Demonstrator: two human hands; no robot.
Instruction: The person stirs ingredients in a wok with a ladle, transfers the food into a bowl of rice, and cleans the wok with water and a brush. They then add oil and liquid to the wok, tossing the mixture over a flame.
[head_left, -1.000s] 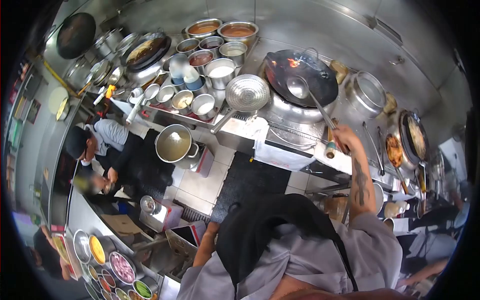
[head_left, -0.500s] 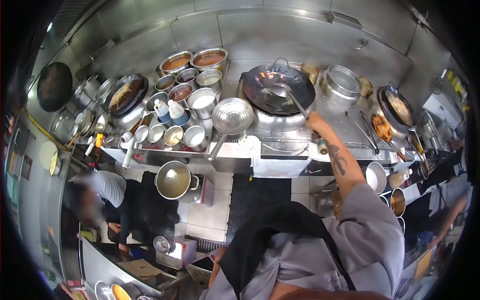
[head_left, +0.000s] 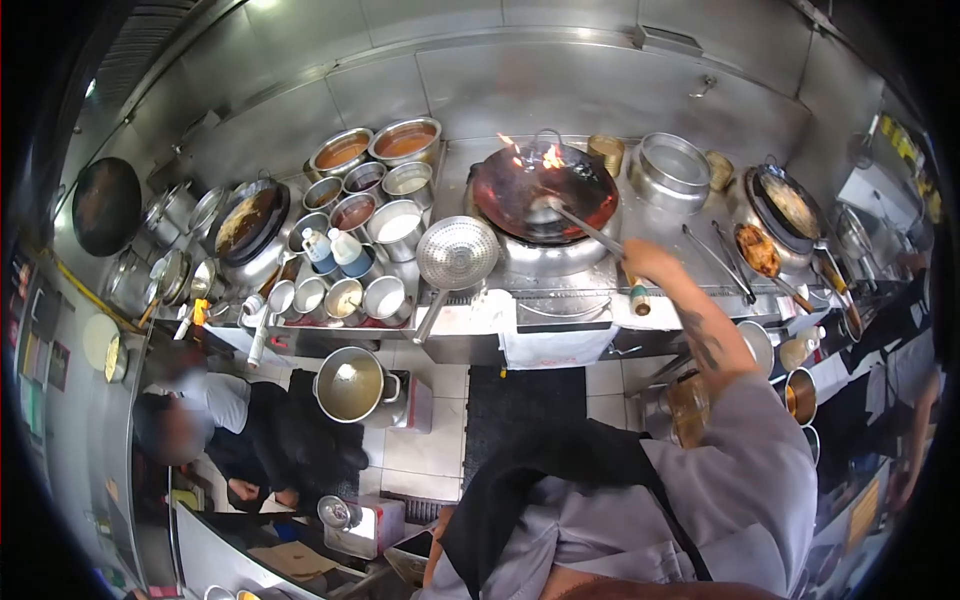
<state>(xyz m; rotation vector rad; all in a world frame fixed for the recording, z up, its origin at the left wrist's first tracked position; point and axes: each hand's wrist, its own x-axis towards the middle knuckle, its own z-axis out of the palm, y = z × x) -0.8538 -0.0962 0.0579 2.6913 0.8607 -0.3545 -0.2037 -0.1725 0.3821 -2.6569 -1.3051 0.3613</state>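
Note:
My right hand (head_left: 652,262) is closed around the handle of a long ladle (head_left: 590,232), whose wooden end (head_left: 640,300) sticks out below my fist. The ladle's bowl rests low inside a large dark wok (head_left: 510,185) on the middle burner. Flames (head_left: 553,156) rise at the wok's far edge, and its inside glows reddish; what food is in it I cannot make out. Of my left arm (head_left: 438,545) only a strip shows beside my apron, with the fingers hidden. Left of the wok lies a perforated strainer (head_left: 457,252), its handle pointing toward me.
Steel pots of sauces (head_left: 352,215) and two squeeze bottles (head_left: 348,252) crowd the counter's left. Another wok (head_left: 245,222) stands beyond them. A steel pot (head_left: 672,170), tongs (head_left: 722,262) and fried food in a strainer (head_left: 757,250) sit right. A crouching person (head_left: 225,400) is lower left.
Flames have grown and leap above the wok's far rim. My right hand has moved slightly right and toward me with the ladle. The person at lower left has shifted toward the right.

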